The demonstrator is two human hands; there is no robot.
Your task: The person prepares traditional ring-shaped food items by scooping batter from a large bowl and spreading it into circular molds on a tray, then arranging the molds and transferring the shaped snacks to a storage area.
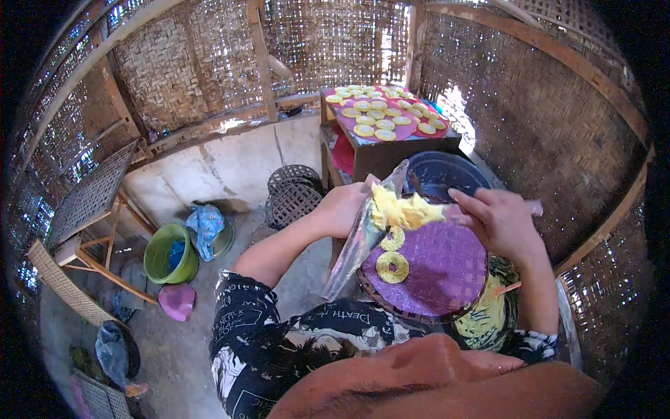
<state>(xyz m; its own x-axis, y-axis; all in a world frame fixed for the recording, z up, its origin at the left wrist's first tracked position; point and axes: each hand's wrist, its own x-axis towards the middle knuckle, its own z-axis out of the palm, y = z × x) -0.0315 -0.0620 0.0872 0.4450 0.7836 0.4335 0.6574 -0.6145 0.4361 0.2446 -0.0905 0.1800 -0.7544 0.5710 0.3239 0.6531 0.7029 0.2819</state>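
Head view: a left hand (347, 209), fingers closed on a clear plastic bag (351, 246), holds yellow dough (406, 211) above two yellow rings (384, 273) on a purple sheet (447, 262); the right hand (504, 220) bends its fingers near the dough, their grip impossible to tell.

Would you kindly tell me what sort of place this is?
Probably a small, rustic food workshop: the walls are woven, many yellow rings are laid out on a stand, and the left hand holds a plastic bag with yellow dough.
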